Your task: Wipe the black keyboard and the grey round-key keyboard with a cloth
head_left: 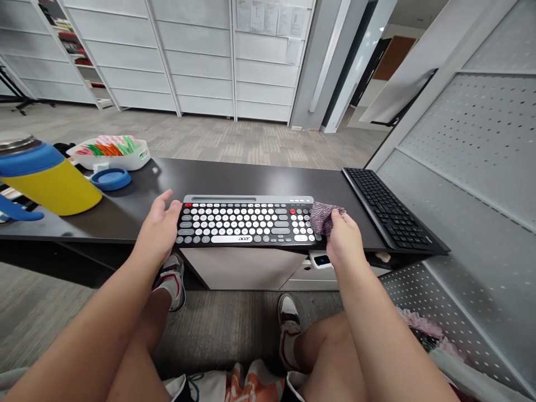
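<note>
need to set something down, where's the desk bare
Bare: the desk behind the Acer keyboard, between blue lid and black keyboard. Crowded: the left end, with yellow tumbler and white basket; the front, between left hand and right hand.

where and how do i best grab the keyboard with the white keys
Probably hold the keyboard by its two short ends, one hand from each side: it is long and thin, and keys cover most of its top. The left hand is at one end; the right hand, at the other, pinches a striped cloth.
</note>
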`<action>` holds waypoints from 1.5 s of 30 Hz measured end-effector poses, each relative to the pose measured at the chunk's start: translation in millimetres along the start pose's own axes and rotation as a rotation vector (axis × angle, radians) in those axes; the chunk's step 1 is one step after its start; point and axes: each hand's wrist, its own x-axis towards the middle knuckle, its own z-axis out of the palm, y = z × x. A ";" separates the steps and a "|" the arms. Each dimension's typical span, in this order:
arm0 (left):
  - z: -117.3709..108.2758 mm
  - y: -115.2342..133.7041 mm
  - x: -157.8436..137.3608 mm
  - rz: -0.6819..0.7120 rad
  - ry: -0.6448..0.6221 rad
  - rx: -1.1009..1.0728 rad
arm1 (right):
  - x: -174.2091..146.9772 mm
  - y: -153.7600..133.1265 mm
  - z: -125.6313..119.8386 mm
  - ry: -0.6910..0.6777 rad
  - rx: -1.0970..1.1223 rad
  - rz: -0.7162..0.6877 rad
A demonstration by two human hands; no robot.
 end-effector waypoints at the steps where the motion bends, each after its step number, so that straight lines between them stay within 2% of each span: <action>1: 3.2 0.1 -0.5 -0.017 0.024 -0.157 | -1.9 -1.1 3.6 0.023 0.049 0.008; 3: 7.5 2.2 -0.5 -0.028 0.065 -0.349 | -4.8 -3.1 9.8 0.061 0.114 -0.008; 6: 8.7 5.5 2.3 -0.061 0.124 -0.440 | -6.9 -4.7 15.3 0.096 0.159 -0.021; 10: 6.0 3.2 7.8 -0.166 0.118 -0.376 | -7.9 -4.7 17.6 0.109 0.186 -0.051; 14: 4.3 1.4 8.7 -0.188 0.023 -0.366 | -9.4 -5.3 18.4 0.139 0.209 -0.042; 19: 1.6 7.4 2.7 -0.164 -0.081 -0.331 | -10.6 -7.9 16.5 0.143 0.240 -0.101; 23: -2.4 13.5 1.0 -0.135 -0.052 -0.394 | -9.6 -9.1 14.1 0.153 0.239 -0.096; 29: -4.8 18.3 11.4 -0.027 -0.007 -0.396 | -10.7 -7.3 16.0 0.070 0.244 -0.117; 34: -3.8 18.9 23.2 0.017 -0.048 -0.328 | -11.8 -7.5 15.9 0.053 0.231 -0.081; 37: 0.0 16.6 29.9 0.035 -0.050 -0.368 | -11.4 -7.5 14.8 0.054 0.236 -0.067; 45: 9.1 4.7 41.7 -0.131 -0.132 -0.436 | -6.3 -4.1 14.3 0.102 0.244 -0.022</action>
